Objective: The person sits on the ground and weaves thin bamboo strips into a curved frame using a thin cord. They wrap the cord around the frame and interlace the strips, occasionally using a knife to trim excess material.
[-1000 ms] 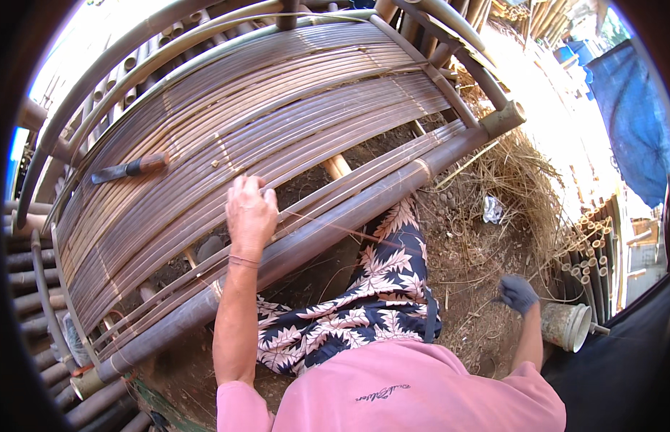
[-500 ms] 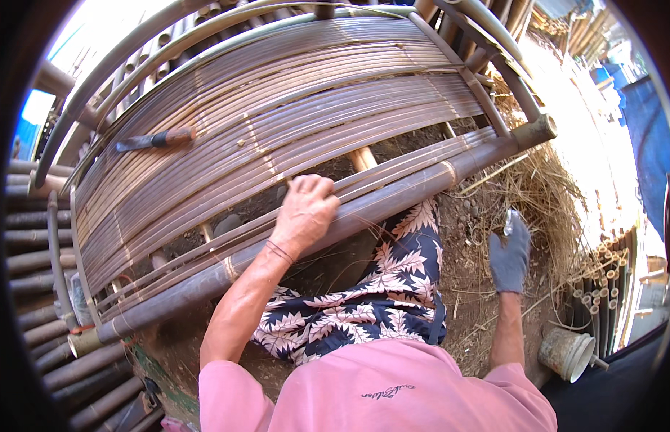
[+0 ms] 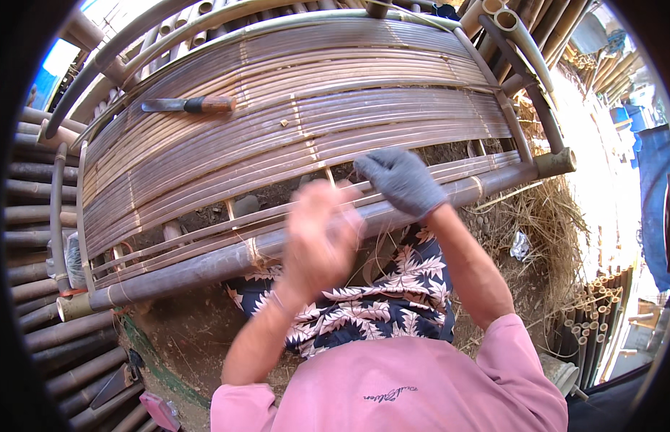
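A bamboo bench seat (image 3: 205, 158) of thin lengthwise slats spans the view, edged by a thick bamboo pole (image 3: 176, 277) nearest me. My left hand (image 3: 322, 234), bare and smeared by motion, is over the front pole and narrow front slats (image 3: 184, 248); its fingers are unclear. My right hand (image 3: 401, 180), in a grey glove, is by the gap behind those slats, fingers drawn together; anything in them is hidden. Thin strands (image 3: 378, 252) hang below the hands. A knife (image 3: 194, 105) with a wooden handle lies on the slats.
Dry straw (image 3: 544, 230) and a crumpled shiny scrap (image 3: 520, 245) lie on the ground at right. Beyond are bundled bamboo tubes (image 3: 594, 313) and a pale bucket (image 3: 560, 373). Bamboo poles (image 3: 43, 252) are stacked at left, with a pink object (image 3: 159, 412) near them.
My right hand has left the shiny scrap on the ground and come up left to the bench front. My left hand has drawn slightly toward me. The view has shifted.
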Motion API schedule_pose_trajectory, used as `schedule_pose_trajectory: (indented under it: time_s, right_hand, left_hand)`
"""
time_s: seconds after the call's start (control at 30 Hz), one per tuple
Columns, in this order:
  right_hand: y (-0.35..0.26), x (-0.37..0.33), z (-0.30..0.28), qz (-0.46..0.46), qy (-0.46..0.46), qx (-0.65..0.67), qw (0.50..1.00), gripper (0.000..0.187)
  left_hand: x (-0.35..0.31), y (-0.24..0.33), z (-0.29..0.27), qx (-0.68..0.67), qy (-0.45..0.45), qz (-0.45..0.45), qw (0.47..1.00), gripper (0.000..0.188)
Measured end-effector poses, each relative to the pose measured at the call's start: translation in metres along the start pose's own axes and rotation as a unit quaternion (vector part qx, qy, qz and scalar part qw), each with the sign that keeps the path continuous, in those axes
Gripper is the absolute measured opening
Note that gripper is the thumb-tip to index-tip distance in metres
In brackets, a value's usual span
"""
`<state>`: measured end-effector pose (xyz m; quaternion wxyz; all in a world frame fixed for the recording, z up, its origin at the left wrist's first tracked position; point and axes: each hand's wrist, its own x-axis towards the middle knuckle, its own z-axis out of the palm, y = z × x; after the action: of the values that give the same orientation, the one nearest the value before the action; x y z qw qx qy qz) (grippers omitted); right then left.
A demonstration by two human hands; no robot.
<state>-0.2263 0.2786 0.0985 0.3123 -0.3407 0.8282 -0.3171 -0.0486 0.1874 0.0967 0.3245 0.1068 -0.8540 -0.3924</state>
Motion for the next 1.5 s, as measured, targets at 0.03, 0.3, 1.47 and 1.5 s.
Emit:
schedule_pose_trajectory:
  time_s: [0.03,0.3,1.47,1.5]
  right_hand:
    - [0.011,0.005,-0.005,-0.144,0.014,0.067,0.987,0.031]
    - [-0.040,0.024,-0.021,0.132,-0.104,0.053,0.984,0.036]
    - [0.096,-0.111,0.010,0.253,0.129,0.395,0.874,0.034]
    - [0.103,-0.119,-0.006,0.258,0.156,0.411,0.860,0.036]
  left_hand:
    - [0.006,-0.030,-0.003,0.057,-0.015,-0.083,0.995,0.031]
    - [0.007,-0.111,0.018,0.120,-0.297,-0.338,0.885,0.037]
    - [-0.054,-0.133,-0.141,0.268,-0.310,-0.024,0.912,0.033]
    - [-0.052,-0.138,-0.140,0.265,-0.304,-0.005,0.915,0.028]
